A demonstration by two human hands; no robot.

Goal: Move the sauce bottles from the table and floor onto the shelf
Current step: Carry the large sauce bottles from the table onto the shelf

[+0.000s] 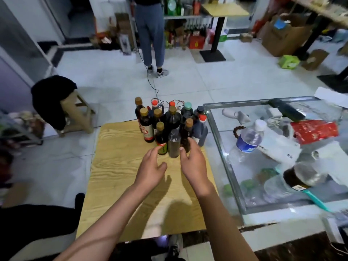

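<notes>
The left hand (pixel 151 167) is held open, its grip empty, just short of a green-labelled bottle (pixel 161 140). The right hand (pixel 193 160) is loosely curved beside the clear-capped bottle (pixel 174 144); contact cannot be told. The sauce bottles (pixel 167 123) are clustered at the wooden tabletop's (pixel 116 178) far edge, bare board lying nearer.

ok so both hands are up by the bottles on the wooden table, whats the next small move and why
Probably close the right hand round the clear-capped bottle at the cluster's near edge. Its fingers already flank that bottle, while the left hand is open beside the green-labelled bottle. Nothing is gripped yet, and the front bottles are the easiest to lift out.
</notes>
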